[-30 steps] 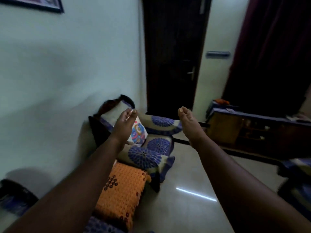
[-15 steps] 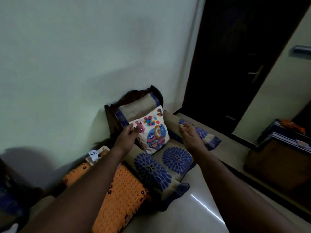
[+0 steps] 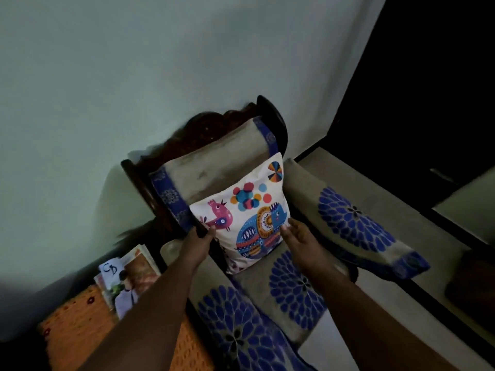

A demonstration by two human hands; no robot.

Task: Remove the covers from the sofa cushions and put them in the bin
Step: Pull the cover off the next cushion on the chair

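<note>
A white cushion (image 3: 246, 212) printed with a pink bird and a blue animal leans upright against the back of a wooden armchair (image 3: 214, 167) draped in beige cloth with blue flowers. My left hand (image 3: 198, 242) reaches the cushion's lower left edge, fingers touching it. On the other side, my right hand (image 3: 300, 242) lies with straight fingers against the cushion's lower right edge. No bin is in view.
An orange patterned surface (image 3: 77, 328) carries a stack of papers (image 3: 126, 277) left of the chair. The chair's right armrest (image 3: 356, 223) sticks out toward a dark door (image 3: 428, 89). Pale floor (image 3: 401, 317) lies to the right, and a plain wall stands behind the chair.
I have come closer to the chair and both hands have moved forward onto the cushion's lower edges; before, they were held out in the air short of it.
</note>
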